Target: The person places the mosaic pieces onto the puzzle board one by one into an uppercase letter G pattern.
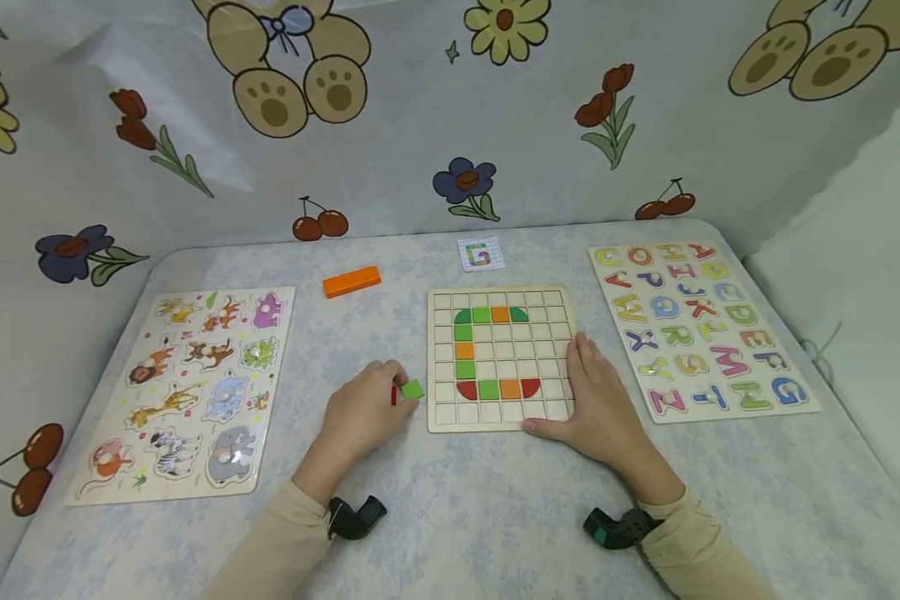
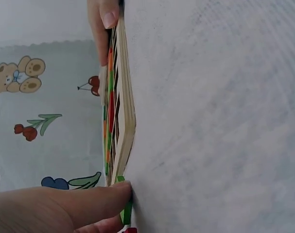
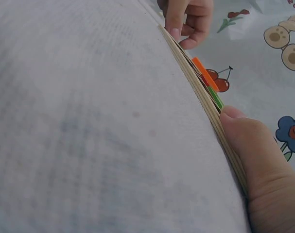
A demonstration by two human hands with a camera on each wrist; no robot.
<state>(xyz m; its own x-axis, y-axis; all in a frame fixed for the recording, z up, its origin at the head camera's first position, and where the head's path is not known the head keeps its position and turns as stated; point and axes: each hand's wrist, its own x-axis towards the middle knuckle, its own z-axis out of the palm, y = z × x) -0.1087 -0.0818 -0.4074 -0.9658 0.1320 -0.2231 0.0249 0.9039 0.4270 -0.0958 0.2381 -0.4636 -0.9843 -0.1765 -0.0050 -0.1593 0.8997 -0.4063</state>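
Note:
Just left of the wooden grid board, my left hand pinches a green square tile. A red piece shows beside its fingers, mostly hidden; in the left wrist view its red edge sits just below the green tile. My right hand lies along the board's right edge with fingers straight, its thumb at the near edge. Green, orange and red tiles sit in the grid, forming a C-like outline, with rounded green corners at the top and rounded red ones at the bottom.
Behind the board lies a small pattern card showing a G shape. An orange bar-shaped block is at the back left. An animal puzzle board lies on the left, a letter puzzle board on the right.

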